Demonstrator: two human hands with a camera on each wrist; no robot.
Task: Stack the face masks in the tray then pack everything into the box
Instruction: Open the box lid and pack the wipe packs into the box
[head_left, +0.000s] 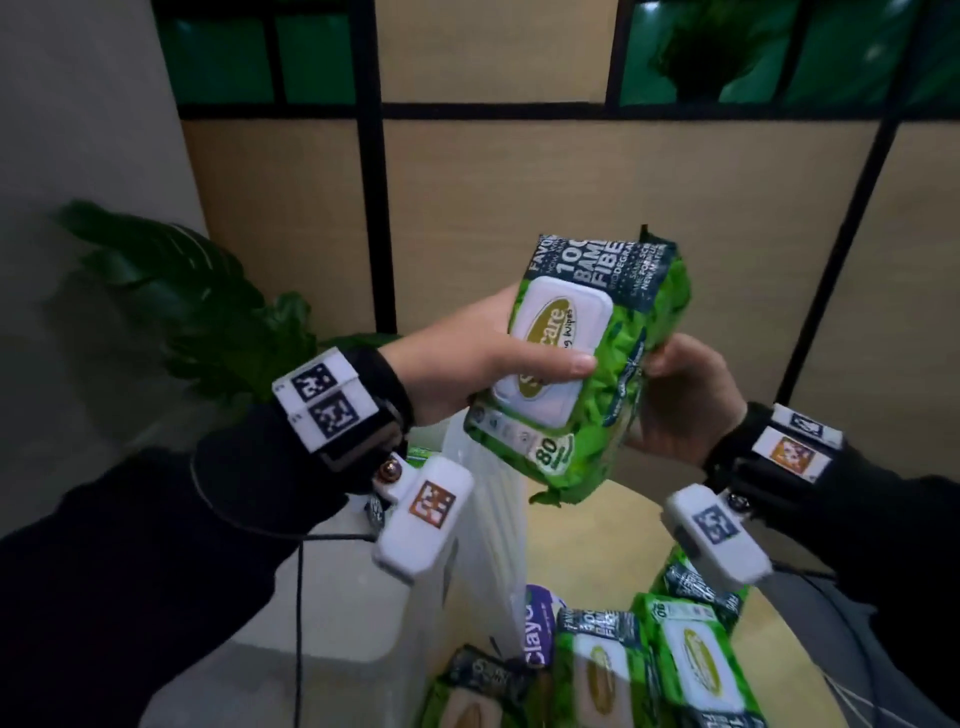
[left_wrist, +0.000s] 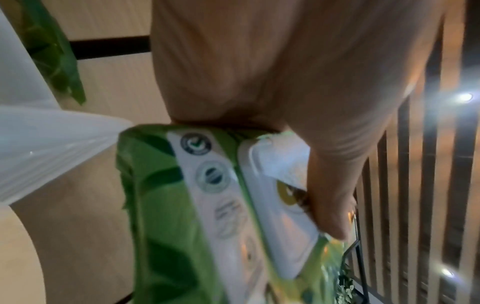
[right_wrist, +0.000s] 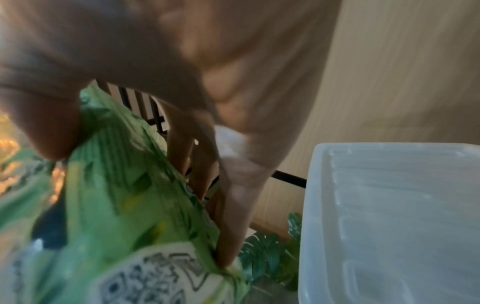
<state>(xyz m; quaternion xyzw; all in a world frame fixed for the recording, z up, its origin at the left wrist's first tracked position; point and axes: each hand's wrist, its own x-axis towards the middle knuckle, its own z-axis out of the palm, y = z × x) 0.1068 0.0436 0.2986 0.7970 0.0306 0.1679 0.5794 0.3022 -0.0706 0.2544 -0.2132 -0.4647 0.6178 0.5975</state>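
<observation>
A green wipes pack (head_left: 618, 364) with a white flip lid is held up in the air above the table, tilted, its lid towards me. My left hand (head_left: 467, 358) grips its left side, thumb laid across the lid. My right hand (head_left: 680, 400) grips its right edge with fingers curled behind it. The left wrist view shows my thumb (left_wrist: 330, 195) on the lid of the pack (left_wrist: 182, 205). In the right wrist view my fingers (right_wrist: 233, 205) curl round the crinkled side of the pack (right_wrist: 116, 195). A translucent plastic box (head_left: 483, 545) stands just below the pack.
Several more green packs (head_left: 691, 670) and a purple pack (head_left: 537, 629) lie on the round wooden table (head_left: 597, 551). The translucent box (right_wrist: 389, 216) fills the lower right of the right wrist view. A leafy plant (head_left: 182, 301) stands at the left. Cables hang from my left wrist.
</observation>
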